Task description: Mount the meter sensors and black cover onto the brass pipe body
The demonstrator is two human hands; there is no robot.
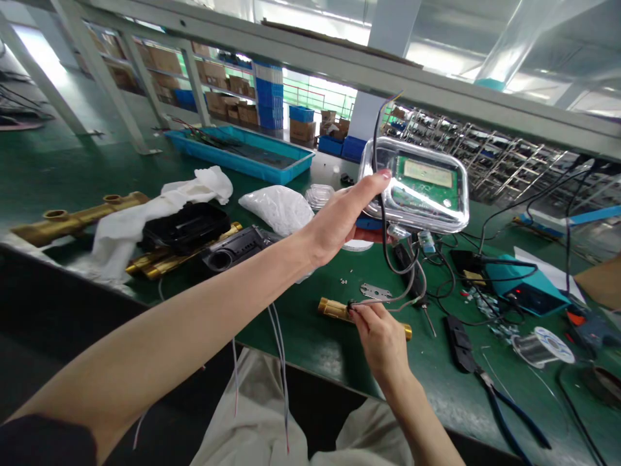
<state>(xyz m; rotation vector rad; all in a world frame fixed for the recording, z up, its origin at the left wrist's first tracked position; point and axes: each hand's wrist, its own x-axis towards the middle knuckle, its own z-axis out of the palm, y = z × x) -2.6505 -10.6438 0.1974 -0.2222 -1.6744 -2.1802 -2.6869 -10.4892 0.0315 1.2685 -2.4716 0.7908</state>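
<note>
My left hand (337, 217) is closed on a clear plastic case (463, 207), thumb on its front, and holds it up above the bench. Inside the case a green circuit board (436, 194) with a pale display shows. A black cable (379, 145) loops past the thumb, and grey cables (421, 281) run from the case's underside down toward my right hand (383, 340). The right fingers pinch a small black part (351, 305) against a short brass pipe fitting (334, 309) lying on the bench. A flat metal plate (374, 292) with holes lies just behind.
Pliers (460, 346), a solder wire spool (543, 347) and a teal box (524, 285) with a red light are on the right. At left lie black housings (187, 228), brass pipes (77, 217) and a white bag (279, 207). A blue tray (286, 173) stands behind.
</note>
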